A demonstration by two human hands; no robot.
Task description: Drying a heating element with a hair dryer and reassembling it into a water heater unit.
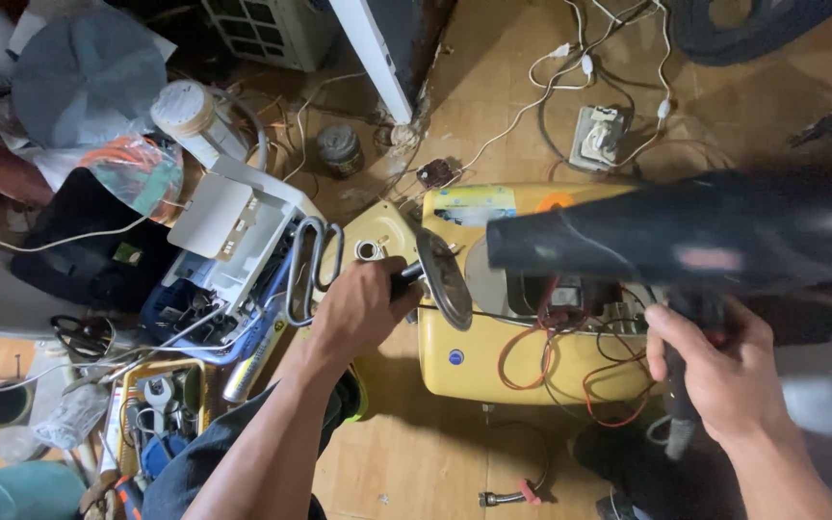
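Left hand [363, 306] wrapped tight around the stem of a heating element [312, 265], bent metal loop pointing away toward the clutter and round flange plate [445, 279] turned toward the yellow water heater [493, 371], probably so the flange faces the blast. Right hand [719, 371] clenched on the grip of a black heat gun [686, 241], barrel levelled across the heater and muzzle stopping just short of the flange (close, not touching). Yellow casing lying on its side on the wooden floor [416, 453], cover off, red and black wires [541, 366] spilling over the front edge, apparently left open for access. Further left, a white plastic housing [233, 226] and an open tool tray [161, 400] near the forearm, within easy reach. White cable and a wall socket box [597, 137] beyond the heater
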